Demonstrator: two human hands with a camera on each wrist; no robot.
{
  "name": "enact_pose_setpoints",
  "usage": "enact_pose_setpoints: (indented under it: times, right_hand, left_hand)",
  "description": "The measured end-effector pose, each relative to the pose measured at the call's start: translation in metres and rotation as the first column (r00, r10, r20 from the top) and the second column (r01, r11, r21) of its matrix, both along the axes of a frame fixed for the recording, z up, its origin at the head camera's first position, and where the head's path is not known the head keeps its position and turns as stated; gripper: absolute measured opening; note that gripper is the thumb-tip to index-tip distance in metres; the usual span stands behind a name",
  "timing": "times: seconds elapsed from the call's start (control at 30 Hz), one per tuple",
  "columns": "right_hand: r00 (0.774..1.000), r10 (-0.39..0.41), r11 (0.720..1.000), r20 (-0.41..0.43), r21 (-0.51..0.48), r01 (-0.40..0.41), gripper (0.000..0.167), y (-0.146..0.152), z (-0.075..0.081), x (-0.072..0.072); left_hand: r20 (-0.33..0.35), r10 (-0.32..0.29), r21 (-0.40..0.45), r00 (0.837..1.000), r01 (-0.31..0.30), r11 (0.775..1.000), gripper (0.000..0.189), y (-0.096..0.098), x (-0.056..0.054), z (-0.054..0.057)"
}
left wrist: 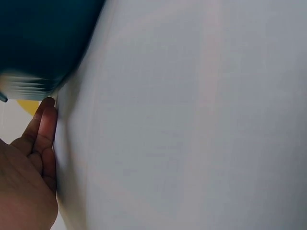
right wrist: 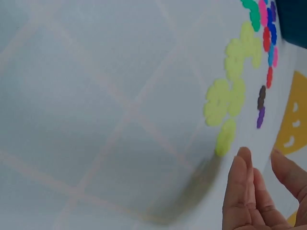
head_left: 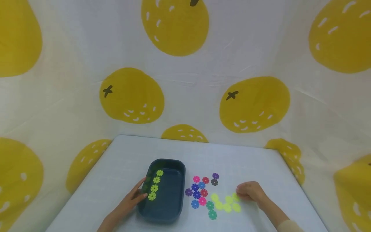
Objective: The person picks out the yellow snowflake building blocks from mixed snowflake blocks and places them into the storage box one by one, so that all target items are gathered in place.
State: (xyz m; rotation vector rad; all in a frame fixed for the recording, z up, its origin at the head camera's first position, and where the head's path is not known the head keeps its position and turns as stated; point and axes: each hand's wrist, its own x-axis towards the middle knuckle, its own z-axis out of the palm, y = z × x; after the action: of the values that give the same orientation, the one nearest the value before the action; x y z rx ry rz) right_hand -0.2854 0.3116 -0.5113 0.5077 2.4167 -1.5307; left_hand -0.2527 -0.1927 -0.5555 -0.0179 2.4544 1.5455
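A dark blue-green tray (head_left: pixel 169 193) stands on the table, with several yellow-green notched discs (head_left: pixel 154 188) in a row along its left side. My left hand (head_left: pixel 131 198) holds that side, its thumb over the rim and fingers against the outside; in the left wrist view the fingers (left wrist: pixel 47 124) reach under the tray's edge. My right hand (head_left: pixel 251 190) is by the rightmost of a cluster of yellow notched discs (head_left: pixel 227 207). In the right wrist view, thumb and fingers (right wrist: pixel 236 184) stand apart with nothing between them, close to the nearest yellow disc (right wrist: pixel 225 138).
Between the tray and the yellow cluster lie pink, red, blue, purple and green notched discs (head_left: pixel 213 215). A brown disc (head_left: pixel 214 182) and a purple one (head_left: pixel 215 176) lie farther back. A white cloth (head_left: pixel 116 174) covers the table; a fruit-patterned curtain (head_left: pixel 185 80) hangs behind.
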Motion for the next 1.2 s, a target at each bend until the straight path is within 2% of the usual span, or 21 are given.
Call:
enact_pose_setpoints:
  times: [0.1, 0.2, 0.4, 0.5, 0.57, 0.6, 0.73, 0.8, 1.03, 1.2]
  right_hand:
    - [0.998, 0.038, 0.998, -0.048, 0.046, -0.036, 0.025, 0.004, -0.007, 0.002]
    - [0.996, 0.045, 0.994, -0.077, 0.1, -0.037, 0.024, 0.007, -0.011, 0.004]
    - [0.99, 0.101, 0.974, -0.103, 0.214, -0.077, 0.023, 0.011, -0.019, 0.009]
    - [0.979, 0.159, 0.962, -0.131, 0.243, -0.124, 0.027, 0.013, -0.02, 0.011]
    - [0.957, 0.234, 0.945, -0.17, 0.269, -0.184, 0.031, 0.015, -0.021, 0.012]
    - [0.939, 0.283, 0.933, -0.195, 0.285, -0.222, 0.032, 0.017, -0.022, 0.012]
    - [0.841, 0.468, 0.864, -0.272, 0.342, -0.37, 0.036, 0.024, -0.023, 0.011]
    - [0.811, 0.519, 0.838, -0.271, 0.351, -0.419, 0.038, 0.027, -0.023, 0.01]
    - [0.808, 0.566, 0.802, -0.162, 0.337, -0.494, 0.045, 0.029, -0.022, 0.005]
    - [0.797, 0.588, 0.785, -0.137, 0.334, -0.522, 0.047, 0.03, -0.024, 0.003]
  left_hand:
    - [-0.003, 0.0, 0.001, 1.0, 0.0, 1.0, 0.074, -0.002, 0.001, 0.0]
    - [-0.011, -0.001, -0.001, 1.0, 0.001, 1.0, 0.074, -0.003, 0.0, -0.001]
    - [0.002, -0.001, 0.004, 1.0, 0.001, 1.0, 0.074, -0.003, -0.001, -0.001]
    - [0.008, -0.001, 0.0, 1.0, 0.001, 1.0, 0.075, -0.003, -0.002, -0.001]
    - [0.011, 0.002, -0.003, 1.0, -0.001, 1.0, 0.075, -0.003, -0.002, -0.001]
    - [0.009, 0.003, -0.004, 1.0, -0.003, 1.0, 0.075, -0.003, -0.002, -0.001]
    - [-0.007, 0.0, 0.001, 1.0, 0.0, 1.0, 0.074, -0.004, -0.002, -0.001]
    - [-0.014, -0.005, 0.008, 1.0, 0.005, 1.0, 0.074, -0.004, -0.002, 0.0]
    - [0.014, 0.003, 0.005, 1.0, -0.004, 1.0, 0.075, -0.002, -0.002, -0.001]
    - [0.01, 0.001, 0.006, 1.0, -0.001, 1.0, 0.074, 0.0, -0.002, 0.001]
